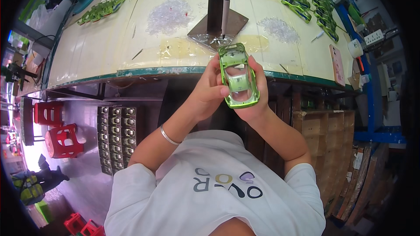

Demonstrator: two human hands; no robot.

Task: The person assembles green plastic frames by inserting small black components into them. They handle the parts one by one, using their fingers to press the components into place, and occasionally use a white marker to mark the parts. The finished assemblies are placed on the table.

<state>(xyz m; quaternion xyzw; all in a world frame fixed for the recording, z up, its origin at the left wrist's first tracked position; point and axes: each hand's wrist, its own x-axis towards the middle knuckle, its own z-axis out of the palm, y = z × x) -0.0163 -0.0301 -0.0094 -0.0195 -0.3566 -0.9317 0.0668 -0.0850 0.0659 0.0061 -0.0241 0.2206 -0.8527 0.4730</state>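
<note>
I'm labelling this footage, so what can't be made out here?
Head view: right hand, fingers partly hidden behind glossy green plastic car body.
Head view: slim upright dark tool, upper end cut off by top edge.
Head view: clear plastic scraps, single pieces too small.

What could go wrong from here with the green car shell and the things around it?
The green car shell, held in the left hand and right hand near the edge of the table, might fall if they slip. The downward-pointing tool beyond it could perhaps scratch it. The pink phone, lying by the table's edge, might get knocked off.
</note>
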